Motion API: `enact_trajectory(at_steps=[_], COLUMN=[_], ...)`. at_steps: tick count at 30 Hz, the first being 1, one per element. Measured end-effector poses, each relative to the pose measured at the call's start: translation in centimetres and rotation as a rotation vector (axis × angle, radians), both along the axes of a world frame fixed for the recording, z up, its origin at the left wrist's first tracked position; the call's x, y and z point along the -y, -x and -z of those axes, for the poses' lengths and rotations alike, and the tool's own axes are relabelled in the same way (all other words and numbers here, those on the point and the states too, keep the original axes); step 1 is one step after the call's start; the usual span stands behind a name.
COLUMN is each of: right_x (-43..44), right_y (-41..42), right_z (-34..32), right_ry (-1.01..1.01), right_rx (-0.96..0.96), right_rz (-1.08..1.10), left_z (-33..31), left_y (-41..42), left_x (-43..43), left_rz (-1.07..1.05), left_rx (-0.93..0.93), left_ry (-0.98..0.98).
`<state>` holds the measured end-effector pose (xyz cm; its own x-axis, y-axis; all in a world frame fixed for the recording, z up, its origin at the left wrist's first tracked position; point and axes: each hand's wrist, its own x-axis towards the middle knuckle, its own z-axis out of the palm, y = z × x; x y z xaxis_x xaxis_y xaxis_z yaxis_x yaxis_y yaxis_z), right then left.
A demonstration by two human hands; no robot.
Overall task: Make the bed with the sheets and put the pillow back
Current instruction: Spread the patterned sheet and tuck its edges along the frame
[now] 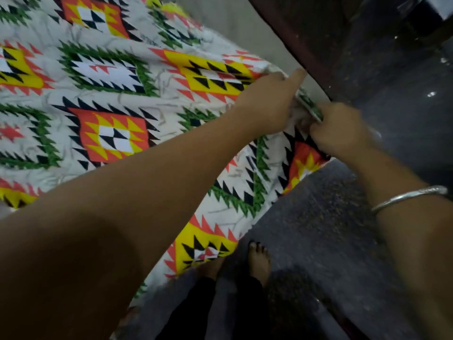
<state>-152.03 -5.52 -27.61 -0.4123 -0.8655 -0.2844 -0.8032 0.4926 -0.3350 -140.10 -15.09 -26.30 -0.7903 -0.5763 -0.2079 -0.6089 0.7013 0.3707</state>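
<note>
Sheet (117,89): white, orange-yellow-green-black zigzag diamonds. Floor (318,229): dark speckled grey.

Sheet (110,94) spread over the bed (232,23) at left, its edge hanging toward the floor (318,229) at right, left grip (269,104) and right grip (340,128) side by side on the sheet's corner, foot (258,261) on floor below

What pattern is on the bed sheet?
White sheet with geometric diamonds in orange, yellow, green and black sawtooth triangles; clearest in the head view.

Dark floor (318,217) beside the draped sheet (110,94) lies open; a dark wooden board (306,33) walls the corner.
</note>
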Motion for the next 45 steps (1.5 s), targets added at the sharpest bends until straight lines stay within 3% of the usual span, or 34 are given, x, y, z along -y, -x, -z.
enact_trajectory(at_steps=[3,7,13,19,31,34,37,41,45], right_x=[-0.1,-0.2,2.0,7.0,19.2,22.4,24.6,26.8,28.5], right_y=[1.0,1.8,0.8,-3.6,-7.7,-7.5,-7.8,-7.8,-7.0], right_z=[-0.3,-0.4,-1.3,-0.7,0.7,1.0,1.4,1.1,1.0], right_ry=[0.067,-0.053,0.098,0.075,0.022,0.037,0.005,-0.073,-0.125], right_rx=[-0.118,-0.159,-0.301,-0.178,-0.066,0.027,-0.083,-0.113,-0.016], right_rz=[0.063,0.097,-0.196,-0.390,-0.280,-0.272,-0.312,-0.408,-0.545], left_z=[0.5,1.6,2.3,1.1,0.7,0.5,0.9,1.4,1.3], left_y=[-0.4,-2.4,-5.0,-6.4,-10.4,-9.6,-9.0,-8.0,-6.6], left_x=[-1.1,-2.4,-2.6,0.3,12.5,16.4,19.2,20.6,21.2], left_rz=[-0.043,-0.078,-0.141,-0.311,-0.498,-0.525,-0.484,-0.446,-0.426], left_rx=[-0.011,-0.025,-0.012,-0.013,0.009,0.103,0.236,0.350,0.379], left_ry=[-0.001,0.043,0.164,0.175,0.144,0.044,-0.004,0.038,0.057])
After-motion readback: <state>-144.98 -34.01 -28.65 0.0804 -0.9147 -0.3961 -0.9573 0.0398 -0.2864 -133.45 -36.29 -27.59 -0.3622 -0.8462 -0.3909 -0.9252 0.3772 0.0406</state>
